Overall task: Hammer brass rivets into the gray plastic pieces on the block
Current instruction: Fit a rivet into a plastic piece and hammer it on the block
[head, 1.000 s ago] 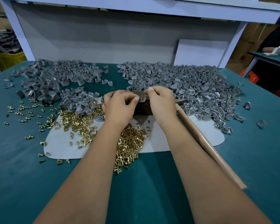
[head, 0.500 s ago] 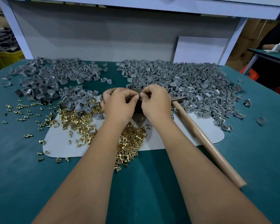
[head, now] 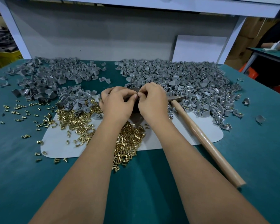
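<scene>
I am watching both hands closing in over the dark block (head: pixel 137 109) at the middle of the bench (head: pixel 14 167). Against the view a second ago, the fingertips are sitting tighter together, thumb tips nearly touching, and the hammer (head: pixel 205 139) is lying in the same place on the pale mat (head: pixel 200 135), unheld. I am reading that as the loading step still going on: a rivet is being seated, and no striking is near yet.

The left hand (head: pixel 118 105) is curling its fingers and pinching something small at the block's top; the right hand (head: pixel 153 104) is pinching at the same spot. I am taking it to be a gray plastic piece with a brass rivet, but the knuckles are hiding it and I cannot tell which hand is holding which. Neither grip is relaxed.

The piece being worked is sitting on top of the block, between the two thumbs; its pointing and long axis are hidden from me. The hammer's long axis is running diagonally, head away from me just beside the right hand, wooden handle end pointing toward me and to the right.

Loose brass rivets (head: pixel 81 122) are spreading over the mat under the left forearm, and the gray pieces (head: pixel 184 78) are lying heaped beyond the block on both sides.
</scene>
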Tool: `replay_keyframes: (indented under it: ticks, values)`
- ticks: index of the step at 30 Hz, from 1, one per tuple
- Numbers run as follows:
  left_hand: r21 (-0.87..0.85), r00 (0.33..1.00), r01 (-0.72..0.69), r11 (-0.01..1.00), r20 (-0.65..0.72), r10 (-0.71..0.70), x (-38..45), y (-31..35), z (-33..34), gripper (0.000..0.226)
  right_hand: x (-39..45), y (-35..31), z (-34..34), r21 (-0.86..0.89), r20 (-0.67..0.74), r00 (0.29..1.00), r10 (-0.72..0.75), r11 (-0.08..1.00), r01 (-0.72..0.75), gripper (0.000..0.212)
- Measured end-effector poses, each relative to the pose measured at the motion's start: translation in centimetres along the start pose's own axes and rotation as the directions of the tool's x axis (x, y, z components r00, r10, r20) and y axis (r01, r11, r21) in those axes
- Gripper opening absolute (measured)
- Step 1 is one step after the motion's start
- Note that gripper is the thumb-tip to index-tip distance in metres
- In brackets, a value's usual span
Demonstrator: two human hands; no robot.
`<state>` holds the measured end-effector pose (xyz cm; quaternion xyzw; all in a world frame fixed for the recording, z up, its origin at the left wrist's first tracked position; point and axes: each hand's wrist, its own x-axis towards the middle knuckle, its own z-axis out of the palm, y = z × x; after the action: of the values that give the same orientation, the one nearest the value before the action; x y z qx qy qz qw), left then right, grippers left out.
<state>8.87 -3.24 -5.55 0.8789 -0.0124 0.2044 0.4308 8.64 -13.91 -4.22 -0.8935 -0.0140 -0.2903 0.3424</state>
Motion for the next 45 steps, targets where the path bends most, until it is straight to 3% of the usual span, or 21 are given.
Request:
replay_keyframes:
  ticks: [18, 26, 31, 33, 34, 37, 41, 45]
  values:
    - [-0.020, 0.998, 0.038, 0.999, 0.041, -0.037, -0.3, 0.1, -0.4, 0.007, -0.4, 0.3, 0.2, 0.051, -0.021, 1.000, 0.003, 0.999, -0.002, 0.014]
    - [0.004, 0.998, 0.030, 1.000, 0.052, -0.030, -0.2, -0.1, -0.2, 0.007, -0.4, 0.4, -0.8, 0.083, 0.072, 0.997, -0.019, 0.996, 0.013, 0.011]
    - [-0.090, 0.995, 0.070, 0.994, 0.076, -0.063, 0.0, 0.1, -0.2, 0.015, -0.3, 0.2, -3.6, 0.085, -0.039, 0.995, 0.088, 0.993, -0.085, 0.018]
    - [-0.102, 0.992, 0.100, 0.990, 0.090, -0.091, 0.0, 0.2, -0.3, 0.013, -0.5, 0.9, -5.1, -0.021, -0.087, 0.984, 0.157, 0.987, -0.159, 0.019]
    - [-0.096, 0.991, 0.107, 0.990, 0.096, -0.098, 0.0, 0.2, -0.3, 0.010, -0.8, 1.5, -5.8, -0.159, -0.106, 0.980, 0.166, 0.971, -0.181, 0.021]
    - [-0.093, 0.991, 0.097, 0.991, 0.105, -0.087, 0.0, 0.2, -0.3, 0.008, -2.6, 3.3, -7.6, -0.555, -0.033, 0.973, 0.229, 0.806, -0.209, 0.033]
    - [-0.095, 0.993, 0.071, 0.993, 0.098, -0.061, -0.3, 0.3, -0.5, 0.012, -3.8, 4.3, -8.4, -0.682, 0.091, 0.926, 0.367, 0.700, -0.211, 0.041]
    - [-0.062, 0.996, 0.043, 0.997, 0.075, -0.038, -0.8, 0.5, -0.5, 0.015, -3.7, 4.1, -8.2, -0.649, 0.079, 0.934, 0.349, 0.729, -0.218, 0.035]
